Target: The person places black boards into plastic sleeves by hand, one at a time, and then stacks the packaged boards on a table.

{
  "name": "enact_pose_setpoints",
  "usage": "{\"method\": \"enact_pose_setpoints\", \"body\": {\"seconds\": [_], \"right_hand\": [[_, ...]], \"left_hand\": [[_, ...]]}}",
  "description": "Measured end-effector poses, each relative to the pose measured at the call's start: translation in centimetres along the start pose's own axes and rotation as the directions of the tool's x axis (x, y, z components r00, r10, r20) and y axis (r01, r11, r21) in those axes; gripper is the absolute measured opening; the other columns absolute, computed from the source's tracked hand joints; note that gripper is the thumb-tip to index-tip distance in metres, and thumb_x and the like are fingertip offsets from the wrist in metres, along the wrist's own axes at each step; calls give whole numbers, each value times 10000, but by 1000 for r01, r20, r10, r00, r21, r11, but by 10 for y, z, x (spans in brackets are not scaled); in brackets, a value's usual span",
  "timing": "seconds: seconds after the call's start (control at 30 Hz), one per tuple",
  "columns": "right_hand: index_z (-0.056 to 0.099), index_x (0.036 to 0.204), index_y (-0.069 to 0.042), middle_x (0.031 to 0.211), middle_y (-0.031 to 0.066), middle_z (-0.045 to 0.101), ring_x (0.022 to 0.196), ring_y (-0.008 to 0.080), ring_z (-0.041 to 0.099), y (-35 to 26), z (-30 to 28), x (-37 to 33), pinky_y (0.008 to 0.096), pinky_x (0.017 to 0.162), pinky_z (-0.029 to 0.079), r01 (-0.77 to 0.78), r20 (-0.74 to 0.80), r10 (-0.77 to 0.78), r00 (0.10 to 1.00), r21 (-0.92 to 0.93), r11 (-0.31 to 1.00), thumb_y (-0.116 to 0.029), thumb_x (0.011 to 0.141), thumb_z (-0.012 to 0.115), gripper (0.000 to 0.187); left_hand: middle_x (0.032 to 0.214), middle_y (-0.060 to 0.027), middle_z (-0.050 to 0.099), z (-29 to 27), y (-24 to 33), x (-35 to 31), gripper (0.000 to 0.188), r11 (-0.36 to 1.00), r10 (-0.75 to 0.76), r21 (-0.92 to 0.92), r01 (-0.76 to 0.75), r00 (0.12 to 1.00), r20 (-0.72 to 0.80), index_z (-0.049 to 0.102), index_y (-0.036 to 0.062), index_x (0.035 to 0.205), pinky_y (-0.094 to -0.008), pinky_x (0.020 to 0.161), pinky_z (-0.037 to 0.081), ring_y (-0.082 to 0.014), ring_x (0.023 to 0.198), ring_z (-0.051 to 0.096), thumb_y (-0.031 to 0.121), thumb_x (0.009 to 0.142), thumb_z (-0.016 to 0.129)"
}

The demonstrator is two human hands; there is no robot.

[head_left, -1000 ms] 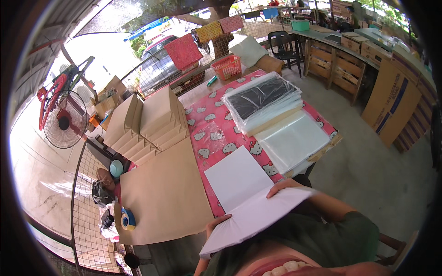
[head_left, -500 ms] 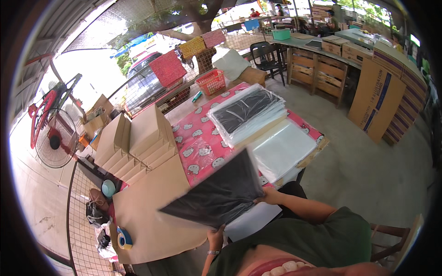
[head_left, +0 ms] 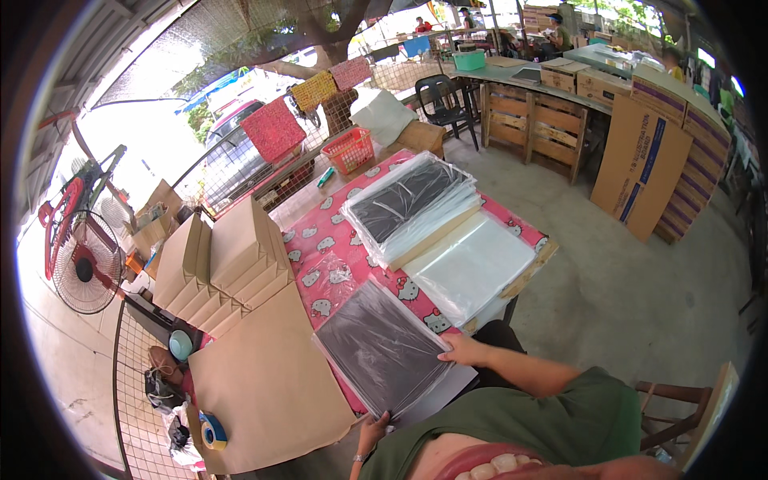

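The left hand (head_left: 374, 433) and right hand (head_left: 466, 350) are gripping the black sheet (head_left: 384, 344) by its near corners, over the near side of the counter (head_left: 330, 230); keeping the hold even is probably sparing it creases.

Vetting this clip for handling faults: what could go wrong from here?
1. Creasing: both the left hand and right hand hold the dark wrapped sheet by its near side; its film is already wrinkled and could bunch.
2. Slipping: the white sheet juts from under it toward the body and might slide or bend.
3. Knocking: the blue tape roll sits near the brown paper's left edge and might get dragged off.
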State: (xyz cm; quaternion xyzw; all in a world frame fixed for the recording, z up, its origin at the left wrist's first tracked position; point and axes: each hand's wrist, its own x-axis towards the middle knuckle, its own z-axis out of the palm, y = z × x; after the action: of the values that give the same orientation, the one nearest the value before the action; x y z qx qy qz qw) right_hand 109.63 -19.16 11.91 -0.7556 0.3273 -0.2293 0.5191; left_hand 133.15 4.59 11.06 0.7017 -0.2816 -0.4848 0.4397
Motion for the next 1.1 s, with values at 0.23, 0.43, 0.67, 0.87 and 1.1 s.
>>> {"method": "enact_pose_setpoints", "body": {"seconds": [0.23, 0.43, 0.67, 0.87, 1.1], "right_hand": [[472, 1135, -65, 675, 100, 556, 613, 218, 569, -150, -212, 53, 347, 585, 452, 303, -630, -577, 521, -495, 814, -57, 870, 510, 269], [334, 1388, -111, 646, 14, 528, 592, 77, 482, -295, -284, 0, 232, 550, 400, 128, -487, -558, 672, -666, 735, -154, 891, 569, 551], [407, 1287, -17, 729, 31, 598, 610, 101, 521, -281, -303, -16, 255, 570, 436, 591, -781, -624, 12, -497, 635, -125, 873, 564, 456], [412, 1289, -44, 716, 23, 543, 577, 63, 464, -198, -205, 22, 205, 524, 411, 574, -670, -385, 635, 75, 815, -51, 861, 538, 446], [527, 1166, -29, 699, 36, 568, 606, 85, 520, -91, -59, 35, 234, 558, 438, 129, -301, -51, 952, 244, 961, -56, 841, 562, 328]], "left_hand": [[871, -89, 673, -1, 4, -3, 310, 992, -89, -83, 93, 995, 48, 575, -44, 1021, -265, 663, 482, -136, 729, 624, 248, 921, 552], [787, -59, 657, -9, -17, 8, 290, 984, -121, -127, 129, 990, 65, 597, -14, 954, -259, 604, 457, -109, 647, 582, 271, 911, 569], [642, 3, 551, -10, 23, -14, 293, 938, -236, 242, 248, 969, -75, 575, 57, 792, -265, 512, 381, -93, 546, 465, 335, 880, 606], [654, 18, 506, -34, -9, -7, 186, 834, -311, -536, 133, 915, -257, 502, 117, 773, -309, 469, 391, -131, 543, 490, 226, 860, 624], [737, 30, 520, -84, -25, -19, 90, 784, -249, -615, -86, 864, -438, 535, 122, 876, -302, 530, 436, -107, 627, 506, 150, 852, 618]]}}
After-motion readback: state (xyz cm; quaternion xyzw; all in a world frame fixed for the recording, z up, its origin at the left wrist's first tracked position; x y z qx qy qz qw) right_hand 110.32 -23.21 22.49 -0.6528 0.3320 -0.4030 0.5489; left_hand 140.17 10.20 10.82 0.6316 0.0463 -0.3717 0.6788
